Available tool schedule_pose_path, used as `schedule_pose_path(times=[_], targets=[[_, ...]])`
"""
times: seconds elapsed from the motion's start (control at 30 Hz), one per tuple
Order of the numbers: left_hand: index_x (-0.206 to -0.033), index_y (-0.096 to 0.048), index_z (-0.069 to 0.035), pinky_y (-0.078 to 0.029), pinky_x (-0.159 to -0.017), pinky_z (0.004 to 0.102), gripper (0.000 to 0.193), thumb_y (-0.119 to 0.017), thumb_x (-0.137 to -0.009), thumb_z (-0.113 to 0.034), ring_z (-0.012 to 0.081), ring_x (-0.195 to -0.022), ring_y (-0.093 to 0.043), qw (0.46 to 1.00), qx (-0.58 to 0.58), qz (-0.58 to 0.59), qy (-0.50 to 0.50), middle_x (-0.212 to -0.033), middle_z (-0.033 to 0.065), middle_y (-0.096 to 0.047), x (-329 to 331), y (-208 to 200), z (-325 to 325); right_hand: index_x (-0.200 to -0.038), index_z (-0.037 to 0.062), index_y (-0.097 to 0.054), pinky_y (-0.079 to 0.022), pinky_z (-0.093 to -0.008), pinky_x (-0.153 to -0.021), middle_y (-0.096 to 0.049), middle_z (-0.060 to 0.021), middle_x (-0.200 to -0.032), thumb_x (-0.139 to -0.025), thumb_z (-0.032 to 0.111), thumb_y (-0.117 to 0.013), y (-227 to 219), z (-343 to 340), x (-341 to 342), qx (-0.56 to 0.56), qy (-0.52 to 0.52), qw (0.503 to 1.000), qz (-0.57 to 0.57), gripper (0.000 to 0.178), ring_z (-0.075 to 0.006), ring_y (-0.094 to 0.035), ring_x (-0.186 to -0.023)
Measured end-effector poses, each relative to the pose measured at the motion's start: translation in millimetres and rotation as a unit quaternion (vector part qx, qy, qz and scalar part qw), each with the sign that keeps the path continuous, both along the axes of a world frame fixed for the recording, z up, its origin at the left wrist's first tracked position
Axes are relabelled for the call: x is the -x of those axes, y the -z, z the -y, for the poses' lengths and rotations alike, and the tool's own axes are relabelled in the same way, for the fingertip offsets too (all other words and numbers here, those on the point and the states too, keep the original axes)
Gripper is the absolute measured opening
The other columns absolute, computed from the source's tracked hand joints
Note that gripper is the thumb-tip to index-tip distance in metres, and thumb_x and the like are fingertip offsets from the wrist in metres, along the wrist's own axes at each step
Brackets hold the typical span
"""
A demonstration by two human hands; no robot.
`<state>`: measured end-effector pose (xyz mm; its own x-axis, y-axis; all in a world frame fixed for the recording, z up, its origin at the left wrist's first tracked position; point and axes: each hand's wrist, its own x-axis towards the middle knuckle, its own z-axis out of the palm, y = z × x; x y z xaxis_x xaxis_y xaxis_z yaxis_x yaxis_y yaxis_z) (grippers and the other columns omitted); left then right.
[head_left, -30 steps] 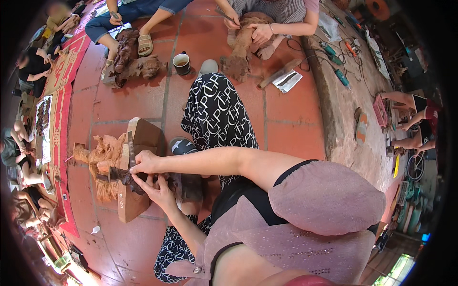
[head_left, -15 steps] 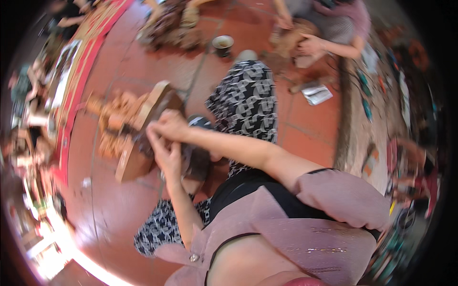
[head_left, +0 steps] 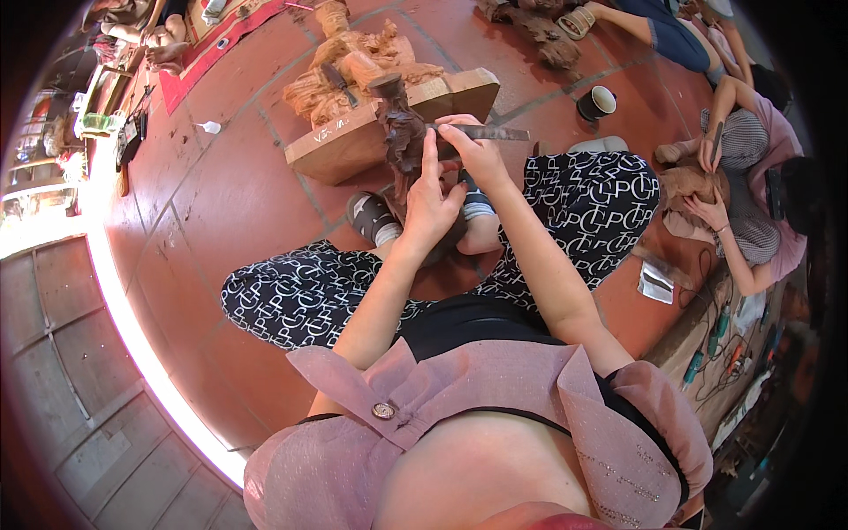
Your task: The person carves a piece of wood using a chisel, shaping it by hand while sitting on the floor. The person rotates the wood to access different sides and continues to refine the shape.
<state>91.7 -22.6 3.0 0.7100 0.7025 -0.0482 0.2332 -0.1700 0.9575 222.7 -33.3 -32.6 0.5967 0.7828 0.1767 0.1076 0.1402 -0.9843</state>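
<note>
A dark brown carved wooden figure (head_left: pixel 400 132) stands upright between my feet, its lower part partly hidden by my hands. My right hand (head_left: pixel 480 157) is closed on a dark, flat, strip-like tool (head_left: pixel 505 134), which lies crosswise beside the figure. Whether it is a file, a chisel or a sanding strip I cannot tell. Close against the figure, my left hand (head_left: pixel 431 210) has its index finger stretched up to the tool's inner end and its thumb held apart. Its other fingers are mostly hidden.
Beyond the figure, a larger light-brown carving (head_left: pixel 362 66) lies on its thick wooden base (head_left: pixel 389 119). A dark cup (head_left: pixel 596 104) stands on the tiled floor. At right, a co-worker (head_left: pixel 751 177) handles a wooden piece (head_left: pixel 693 190). Cords and green-handled tools (head_left: pixel 707 344) lie nearby.
The view has swung round and sharpened; the carvings now appear farther up and right. The dark figure and strip-like tool show plainly. My hands remain together at the figure.
</note>
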Motion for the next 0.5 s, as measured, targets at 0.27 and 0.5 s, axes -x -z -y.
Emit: schedule_pose_path(times=[0.27, 0.5], targets=[[-0.140, 0.001, -0.006, -0.049, -0.065, 0.0261, 0.088, -0.055, -0.073, -0.002, 0.0165, -0.069, -0.060, 1.000, -0.026, -0.015, 0.003, -0.099, 0.0145, -0.060, -3, -10, -8, -0.099, 0.0000, -0.059, -0.047, -0.0255, -0.069, -0.061, -0.0058, -0.085, -0.082, 0.014, -0.057, -8, -18, -7, 0.053, -0.101, 0.935, -0.335, 0.022, -0.0127, -0.057, -0.076], [-0.139, 0.002, -0.004, -0.049, -0.066, 0.0277, 0.089, -0.057, -0.072, -0.004, 0.0186, -0.070, -0.061, 0.999, -0.038, -0.036, -0.005, -0.099, 0.0146, -0.060, -3, 1, -9, -0.102, 0.0004, -0.060, -0.048, -0.0255, -0.068, -0.060, -0.0054, -0.089, -0.081, 0.014, -0.058, -6, -26, -9, 0.108, -0.116, 0.933, -0.324, 0.025, -0.0111, -0.056, -0.080]])
